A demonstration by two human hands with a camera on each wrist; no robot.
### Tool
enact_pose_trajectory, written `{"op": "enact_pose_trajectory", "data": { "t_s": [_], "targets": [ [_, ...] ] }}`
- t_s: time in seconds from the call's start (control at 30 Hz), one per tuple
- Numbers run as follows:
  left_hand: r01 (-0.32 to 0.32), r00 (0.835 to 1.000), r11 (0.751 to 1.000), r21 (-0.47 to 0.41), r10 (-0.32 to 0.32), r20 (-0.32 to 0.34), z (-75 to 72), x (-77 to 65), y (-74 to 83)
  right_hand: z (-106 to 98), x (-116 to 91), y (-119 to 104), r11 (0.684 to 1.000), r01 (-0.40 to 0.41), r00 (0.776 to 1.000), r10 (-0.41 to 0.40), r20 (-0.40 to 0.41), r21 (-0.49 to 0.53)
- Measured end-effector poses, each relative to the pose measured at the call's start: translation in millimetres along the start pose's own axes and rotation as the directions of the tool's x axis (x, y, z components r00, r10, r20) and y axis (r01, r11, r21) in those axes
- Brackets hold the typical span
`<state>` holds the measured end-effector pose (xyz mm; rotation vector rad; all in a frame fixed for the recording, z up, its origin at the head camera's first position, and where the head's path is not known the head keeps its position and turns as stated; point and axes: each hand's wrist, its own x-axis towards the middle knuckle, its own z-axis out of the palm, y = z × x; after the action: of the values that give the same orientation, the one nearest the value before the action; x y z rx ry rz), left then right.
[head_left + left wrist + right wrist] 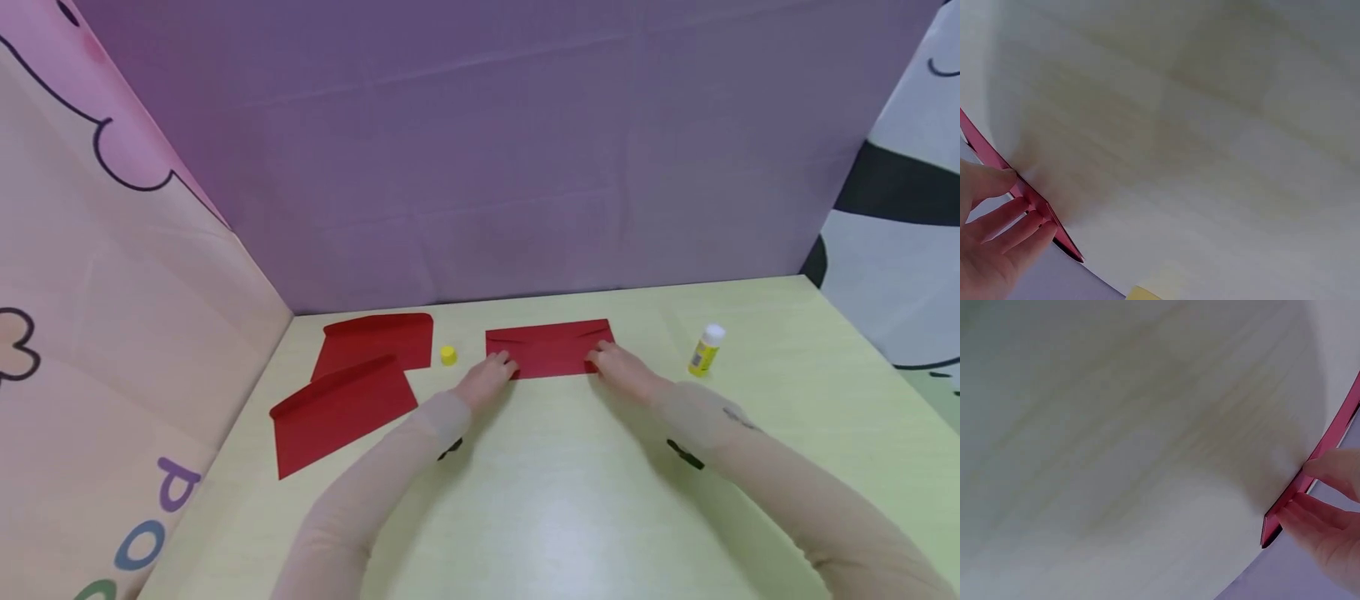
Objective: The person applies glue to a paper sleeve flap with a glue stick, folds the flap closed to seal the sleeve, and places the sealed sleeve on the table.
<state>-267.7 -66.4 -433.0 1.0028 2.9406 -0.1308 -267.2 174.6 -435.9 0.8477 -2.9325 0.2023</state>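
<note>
A red envelope [553, 354] lies at the back middle of the table, a crease running along its far part. My left hand [489, 377] holds its near left corner. In the left wrist view the thumb [994, 180] meets the edge and the fingertips [1040, 219] bear on the red paper. At the near right corner my right hand [624, 368] holds the same envelope, its thumb [1335, 467] and fingers [1310, 519] spread along the edge. The palms hide both near corners in the head view.
Two more red envelopes, one farther back [386, 337] and one nearer [341, 412], overlap at the left. A small yellow cap [448, 356] sits between them and the middle envelope. To the right stands a yellow glue stick [705, 352] with a white top. Behind rises a purple cloth wall [480, 167].
</note>
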Motion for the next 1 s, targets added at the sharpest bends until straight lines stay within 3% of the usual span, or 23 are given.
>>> {"op": "enact_pose_trajectory", "data": {
  "t_s": [0.4,0.63,1.0],
  "targets": [
    [0.048,0.998,0.998,0.031,-0.050,0.045,-1.4,15.8,-4.9,-4.0,12.2,1.3,0.999,-0.044,0.999,0.044,0.030,0.025],
    [0.054,0.998,0.997,0.050,-0.055,0.010,1.9,22.5,-8.0,-5.8,14.9,2.0,0.997,-0.069,0.997,0.068,0.044,0.026],
    [0.102,0.995,0.994,-0.028,-0.102,0.006,2.2,25.4,-9.8,-4.2,19.5,5.0,0.998,-0.067,0.998,0.068,0.016,-0.018]
  ]
}}
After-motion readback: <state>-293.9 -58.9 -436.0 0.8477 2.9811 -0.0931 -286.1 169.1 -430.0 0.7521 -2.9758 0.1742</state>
